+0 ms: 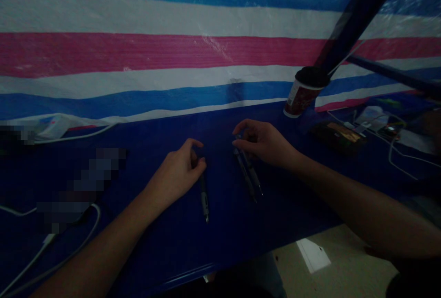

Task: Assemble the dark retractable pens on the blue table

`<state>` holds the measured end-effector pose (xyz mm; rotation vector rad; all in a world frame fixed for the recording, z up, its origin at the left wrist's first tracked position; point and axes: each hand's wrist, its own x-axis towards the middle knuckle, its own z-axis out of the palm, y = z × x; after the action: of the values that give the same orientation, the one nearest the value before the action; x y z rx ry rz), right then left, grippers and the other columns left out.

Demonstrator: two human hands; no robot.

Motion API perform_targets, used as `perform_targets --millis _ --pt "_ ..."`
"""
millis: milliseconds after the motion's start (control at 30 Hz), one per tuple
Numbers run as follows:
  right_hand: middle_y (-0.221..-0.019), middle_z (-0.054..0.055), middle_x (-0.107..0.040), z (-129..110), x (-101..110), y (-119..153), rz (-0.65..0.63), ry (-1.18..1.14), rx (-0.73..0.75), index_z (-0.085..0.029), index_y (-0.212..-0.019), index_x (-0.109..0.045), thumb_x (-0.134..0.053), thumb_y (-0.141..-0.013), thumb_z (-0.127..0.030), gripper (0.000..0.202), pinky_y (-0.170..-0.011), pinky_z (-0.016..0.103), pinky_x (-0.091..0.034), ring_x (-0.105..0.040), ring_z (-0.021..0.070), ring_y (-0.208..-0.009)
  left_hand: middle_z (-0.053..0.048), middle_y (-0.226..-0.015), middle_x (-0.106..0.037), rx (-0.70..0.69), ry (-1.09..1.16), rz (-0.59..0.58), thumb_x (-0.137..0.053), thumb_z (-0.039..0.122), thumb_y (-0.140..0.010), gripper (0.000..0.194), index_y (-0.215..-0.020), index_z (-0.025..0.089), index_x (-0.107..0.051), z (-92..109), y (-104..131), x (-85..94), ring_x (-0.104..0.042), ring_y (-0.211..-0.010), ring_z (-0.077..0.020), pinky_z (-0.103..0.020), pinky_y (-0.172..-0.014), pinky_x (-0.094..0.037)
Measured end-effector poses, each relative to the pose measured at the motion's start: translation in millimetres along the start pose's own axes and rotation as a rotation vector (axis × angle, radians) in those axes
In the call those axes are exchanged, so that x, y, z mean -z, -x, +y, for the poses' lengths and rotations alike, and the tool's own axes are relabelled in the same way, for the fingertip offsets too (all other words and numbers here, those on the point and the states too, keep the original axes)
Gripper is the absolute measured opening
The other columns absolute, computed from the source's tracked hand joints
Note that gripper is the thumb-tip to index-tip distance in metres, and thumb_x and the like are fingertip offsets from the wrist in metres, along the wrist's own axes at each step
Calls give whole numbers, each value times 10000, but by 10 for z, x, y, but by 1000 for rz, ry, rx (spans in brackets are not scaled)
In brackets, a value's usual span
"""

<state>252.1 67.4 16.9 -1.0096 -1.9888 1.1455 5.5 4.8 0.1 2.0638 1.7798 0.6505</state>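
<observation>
A dark pen [204, 197] lies on the blue table, its tip pointing toward the table's front edge. My left hand [181, 167] is over its rear end, thumb and index finger curved but apart. To the right, two more pens lie side by side, one pen [245, 176] just left of the other pen [254, 176]. Above their rear ends is my right hand [262, 141], with a gap between thumb and forefinger. Whether either hand touches a pen is hard to make out in the dim light.
A lidded paper cup [305, 93] stands at the back right, near a slanted dark post [365, 17]. Farther right are a dark box-like object [339, 137] and tangled cables. On the left, a blurred-out device [86, 183] has a white cable [48, 238]. Striped sheeting [155, 52] hangs behind.
</observation>
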Motion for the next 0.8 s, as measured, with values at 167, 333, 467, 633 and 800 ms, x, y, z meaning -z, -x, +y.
perform_targets --millis 167,333,467,633,800 --pt "-562 -86 -591 15 14 -15 24 2 -29 -186 -1086 -612 -737 -861 -351 306 -438 222 -428 -570 116 -449 26 -655 -610 86 326 -10 -591 415 -858 352 -1093 169 -680 22 -45 -11 -567 -532 -160 -281 -527 -425" --pt "-557 -75 -604 7 44 -12 18 56 -35 -181 -1022 -629 -720 -872 -337 235 -445 222 -420 -570 112 -440 38 -573 -571 177 604 -20 -628 411 -841 293 -981 167 -711 120 -55 11 -522 -483 -132 -242 -489 -392" --pt "-550 -89 -586 -17 48 2 13 57 -39 -179 -1029 -613 -728 -861 -325 251 -435 214 -400 -545 101 -426 39 -562 -575 230 716 -2 -658 383 -815 275 -962 160 -722 173 -50 21 -518 -477 -120 -230 -490 -383" --pt "-540 -86 -583 -68 43 18 9 80 -22 -179 -1000 -607 -711 -866 -291 203 -447 214 -395 -547 98 -425 34 -575 -608 234 802 0 -700 395 -827 290 -991 158 -724 161 -43 -7 -542 -512 -117 -223 -524 -422" --pt "-581 -79 -618 -63 61 10 11 120 -64 -187 -1103 -595 -740 -855 -309 312 -455 228 -420 -584 119 -448 24 -581 -633 258 919 -4 -748 365 -802 282 -983 149 -740 177 -35 -10 -566 -514 -116 -215 -524 -447"
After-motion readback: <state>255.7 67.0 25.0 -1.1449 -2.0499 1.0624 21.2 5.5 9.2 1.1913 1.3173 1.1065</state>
